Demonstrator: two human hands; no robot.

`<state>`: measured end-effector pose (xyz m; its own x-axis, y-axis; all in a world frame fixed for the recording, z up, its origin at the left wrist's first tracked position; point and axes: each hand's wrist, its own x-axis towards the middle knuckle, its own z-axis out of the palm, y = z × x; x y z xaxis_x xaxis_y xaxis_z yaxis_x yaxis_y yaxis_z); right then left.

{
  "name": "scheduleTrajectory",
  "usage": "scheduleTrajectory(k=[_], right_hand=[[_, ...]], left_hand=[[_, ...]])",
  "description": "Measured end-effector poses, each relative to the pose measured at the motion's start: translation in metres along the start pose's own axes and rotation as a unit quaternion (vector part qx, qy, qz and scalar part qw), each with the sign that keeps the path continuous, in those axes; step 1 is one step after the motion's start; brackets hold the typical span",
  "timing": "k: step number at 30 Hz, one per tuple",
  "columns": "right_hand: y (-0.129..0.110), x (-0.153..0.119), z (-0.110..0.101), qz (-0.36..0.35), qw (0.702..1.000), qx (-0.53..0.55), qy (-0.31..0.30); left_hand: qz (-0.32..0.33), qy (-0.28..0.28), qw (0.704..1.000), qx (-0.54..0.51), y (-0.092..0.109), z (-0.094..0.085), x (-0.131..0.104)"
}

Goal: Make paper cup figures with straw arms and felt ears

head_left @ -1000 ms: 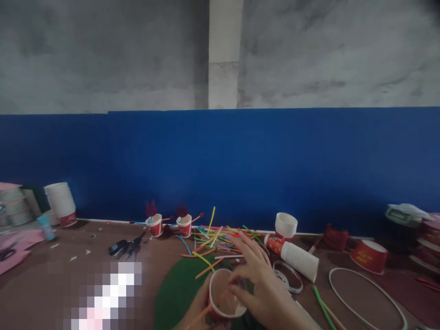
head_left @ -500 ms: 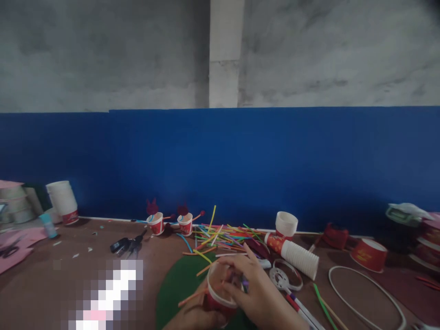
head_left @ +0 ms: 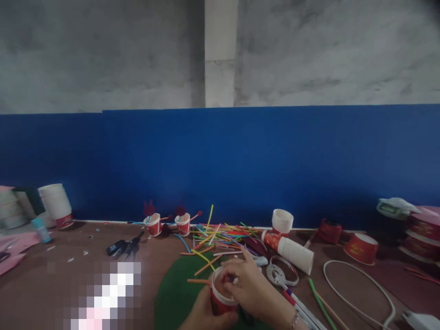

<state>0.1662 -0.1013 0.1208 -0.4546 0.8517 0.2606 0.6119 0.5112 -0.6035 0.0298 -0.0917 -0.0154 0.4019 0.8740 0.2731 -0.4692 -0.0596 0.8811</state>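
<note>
A red and white paper cup (head_left: 222, 300) is held over a round green mat (head_left: 173, 288). My left hand (head_left: 206, 309) wraps round its left side and base, with the thumb across the front. The bent fingers of my right hand (head_left: 244, 282) reach over the rim into the cup; what they pinch, if anything, is hidden. An orange stick (head_left: 198, 281) juts out from the cup's left side. Just beyond the mat lies a heap of coloured sticks (head_left: 223, 236). Two small decorated cups (head_left: 153, 225) (head_left: 183, 225) stand behind, to the left.
Keys (head_left: 129, 246) and a glue stick (head_left: 41, 230) lie left. On the right are a toppled stack of cups (head_left: 297, 255), a tape dispenser (head_left: 330, 230), an upturned red bowl (head_left: 360, 249), markers (head_left: 302, 311) and a white cable loop (head_left: 357, 298). A blue panel (head_left: 220, 160) borders the table's back.
The view has shifted slightly. My right fingers reach deeper into the cup, and my left hand shows more on the cup's left side. The orange stick points more level to the left.
</note>
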Motion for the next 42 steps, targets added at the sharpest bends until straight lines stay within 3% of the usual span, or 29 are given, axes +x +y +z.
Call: scheduleTrajectory(k=[2, 6, 8, 10, 15, 21, 25, 28, 31, 36, 42], right_hand=[[0.005, 0.001, 0.001, 0.006, 1.0, 0.023, 0.016], [0.019, 0.006, 0.002, 0.043, 0.982, 0.139, 0.117], [0.024, 0.007, 0.001, 0.05, 0.977, 0.152, 0.141], [0.025, 0.007, 0.0, 0.04, 0.983, 0.136, 0.119], [0.019, 0.001, 0.001, 0.017, 0.998, 0.014, 0.057], [0.011, 0.001, 0.003, 0.02, 0.999, -0.007, 0.027], [-0.001, 0.0, 0.001, -0.014, 0.999, -0.032, 0.014], [-0.004, 0.0, -0.002, 0.019, 0.999, -0.031, 0.012], [-0.001, 0.0, -0.001, 0.044, 0.998, -0.039, 0.003], [0.008, -0.003, 0.002, -0.002, 0.997, -0.071, 0.009], [0.01, -0.005, 0.007, -0.009, 0.99, -0.139, -0.005]], left_hand=[[-0.007, 0.039, 0.999, -0.006, 0.0, 0.002, 0.0], [-0.008, 0.175, 0.985, -0.011, 0.004, 0.001, 0.002], [-0.005, 0.204, 0.979, -0.01, 0.007, -0.001, 0.003], [-0.001, 0.213, 0.977, -0.009, 0.008, -0.002, 0.004], [0.01, 0.18, 0.984, 0.006, 0.002, -0.004, 0.005], [-0.016, 0.099, 0.989, 0.11, -0.004, -0.008, 0.002], [-0.015, 0.108, 0.988, 0.105, 0.006, -0.002, 0.001], [-0.032, 0.109, 0.988, 0.1, 0.015, 0.004, 0.001], [-0.024, 0.096, 0.99, 0.104, 0.021, 0.009, 0.0], [-0.01, 0.073, 0.996, 0.059, 0.027, 0.015, -0.002], [0.014, 0.047, 0.997, 0.062, 0.024, 0.014, -0.002]])
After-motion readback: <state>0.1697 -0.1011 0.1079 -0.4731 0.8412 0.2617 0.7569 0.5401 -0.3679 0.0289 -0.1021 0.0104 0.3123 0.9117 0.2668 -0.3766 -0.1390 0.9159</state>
